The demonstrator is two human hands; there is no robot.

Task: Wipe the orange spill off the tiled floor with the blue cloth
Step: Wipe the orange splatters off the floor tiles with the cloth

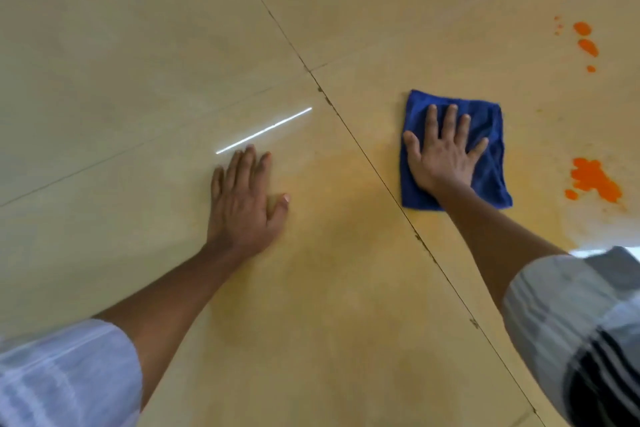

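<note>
A folded blue cloth [486, 170] lies flat on the beige tiled floor [138, 45]. My right hand [440, 152] presses on it, palm down, fingers spread. A thick orange spill patch [594, 180] sits to the right of the cloth, apart from it. Smaller orange drops [587, 40] lie farther off at the upper right. A faint orange smear [332, 191] tints the floor between my hands. My left hand [244, 204] rests flat on the bare tile left of the dark grout line, holding nothing.
A dark grout line [363, 149] runs diagonally between my hands, crossed by a fainter one. A bright strip of reflected light [263, 130] shows just above my left hand. Pale striped sleeves cover my upper arms at the bottom corners.
</note>
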